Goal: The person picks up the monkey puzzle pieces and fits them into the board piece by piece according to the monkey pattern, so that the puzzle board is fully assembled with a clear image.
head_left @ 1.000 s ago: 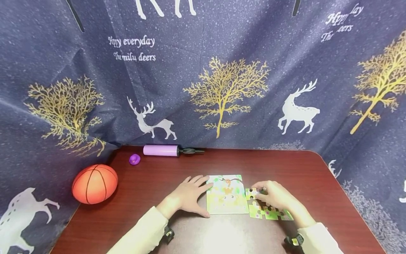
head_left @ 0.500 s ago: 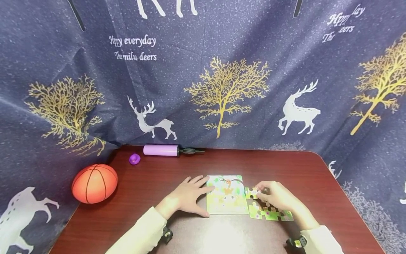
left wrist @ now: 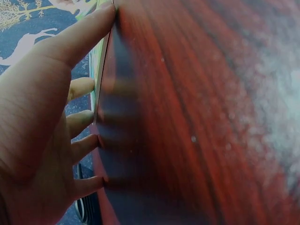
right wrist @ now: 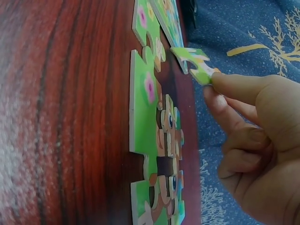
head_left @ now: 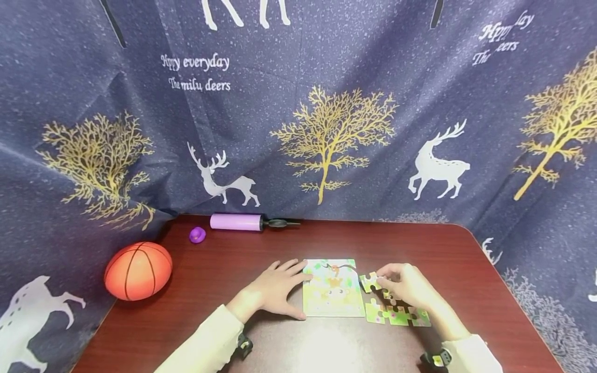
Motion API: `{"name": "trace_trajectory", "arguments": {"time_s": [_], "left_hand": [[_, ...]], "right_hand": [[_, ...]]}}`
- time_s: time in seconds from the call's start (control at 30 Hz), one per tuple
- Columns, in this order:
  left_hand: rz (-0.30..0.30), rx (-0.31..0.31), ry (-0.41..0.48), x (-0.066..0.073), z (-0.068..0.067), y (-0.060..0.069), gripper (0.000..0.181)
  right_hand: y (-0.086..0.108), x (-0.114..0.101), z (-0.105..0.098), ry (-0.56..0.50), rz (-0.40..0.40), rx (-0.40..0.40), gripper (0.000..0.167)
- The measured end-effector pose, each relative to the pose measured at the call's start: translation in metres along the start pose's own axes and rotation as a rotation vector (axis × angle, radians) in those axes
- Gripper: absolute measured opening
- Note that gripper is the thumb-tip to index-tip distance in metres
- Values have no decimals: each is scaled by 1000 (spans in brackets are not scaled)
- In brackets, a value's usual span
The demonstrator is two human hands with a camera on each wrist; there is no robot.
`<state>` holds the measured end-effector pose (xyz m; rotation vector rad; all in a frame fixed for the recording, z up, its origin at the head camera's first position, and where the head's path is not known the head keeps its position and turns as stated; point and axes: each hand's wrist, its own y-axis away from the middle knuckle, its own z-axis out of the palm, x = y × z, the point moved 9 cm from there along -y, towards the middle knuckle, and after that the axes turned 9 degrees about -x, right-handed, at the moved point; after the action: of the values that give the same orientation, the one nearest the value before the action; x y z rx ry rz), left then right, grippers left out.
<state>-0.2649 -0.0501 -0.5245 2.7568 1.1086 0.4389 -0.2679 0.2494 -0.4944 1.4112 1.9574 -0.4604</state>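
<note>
My right hand [head_left: 410, 286] pinches a green and white puzzle piece [head_left: 370, 282] between thumb and fingertips; in the right wrist view that piece [right wrist: 199, 63] is tilted, raised off the table. Under and beside this hand lie joined puzzle pieces [head_left: 399, 317], green with pink flowers along the near row; the hand hides some of them. To their left lies a square picture board [head_left: 332, 303] with an animal face. My left hand [head_left: 277, 291] lies spread at the board's left edge, fingertips touching it; in the left wrist view the fingers of the left hand [left wrist: 42, 126] are straight.
Toward the back left of the brown table [head_left: 261, 254] lie a purple pump [head_left: 237, 221] with a black nozzle and a small purple object [head_left: 197, 235]. An orange ball [head_left: 138, 271] sits at the left edge. A blue patterned cloth [head_left: 298, 103] hangs behind.
The piece pinched by my right hand has lifted and tilted, uncovering more of the pieces beneath. My left hand has stayed nearly in place.
</note>
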Motion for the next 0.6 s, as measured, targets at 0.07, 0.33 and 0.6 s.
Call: {"name": "trace_trajectory", "arguments": {"time_s": [0.07,0.33,0.6], "left_hand": [[5,6,-7,0,0,0,100],[7,13,-27,-1,-2,0,102],[18,20,-28,-1,-4,2,101]], "right_hand": [[-1,0,0,-56,14,7,13],[-6,-2,1,-119,27,80,13],[-15,-13,14,-120,-9,91,11]]}}
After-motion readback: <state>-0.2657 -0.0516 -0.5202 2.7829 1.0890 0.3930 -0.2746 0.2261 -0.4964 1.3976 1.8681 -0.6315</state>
